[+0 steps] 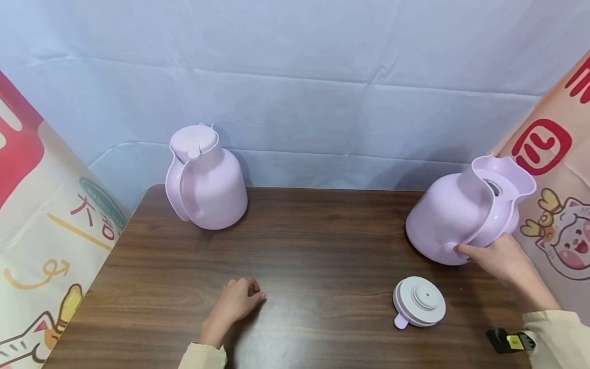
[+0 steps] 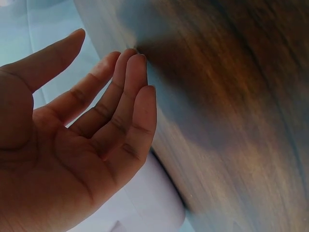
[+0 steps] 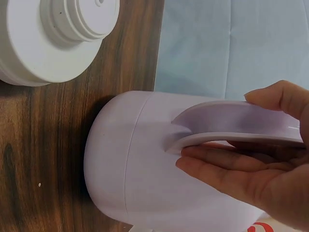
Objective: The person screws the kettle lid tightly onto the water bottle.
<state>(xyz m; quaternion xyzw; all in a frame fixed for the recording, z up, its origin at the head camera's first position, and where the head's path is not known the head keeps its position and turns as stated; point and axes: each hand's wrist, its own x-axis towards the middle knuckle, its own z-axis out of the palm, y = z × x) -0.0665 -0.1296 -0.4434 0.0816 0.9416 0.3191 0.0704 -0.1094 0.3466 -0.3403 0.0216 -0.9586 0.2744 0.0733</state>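
Observation:
My right hand (image 1: 501, 257) is at the handle of a lilac vacuum jug (image 1: 442, 210) at the right of the table. In the right wrist view the thumb lies on the outside of the handle (image 3: 217, 116), with the fingers (image 3: 222, 169) on its other side. That jug's top is uncovered, showing a dark round mouth inside the collar. Its lid (image 1: 421, 302) lies upside down in front, white screw plug up and lilac tab towards me. Loosely bent and holding nothing, my left hand (image 1: 235, 300) is over the table's front left part.
A second lilac jug (image 1: 216, 189), its lid on, stands at the back left of the wooden table (image 1: 313, 246). A small black object with a yellow label (image 1: 513, 342) is beside the right sleeve. Pale cloth (image 1: 295, 102) hangs behind; printed sheets flank both sides.

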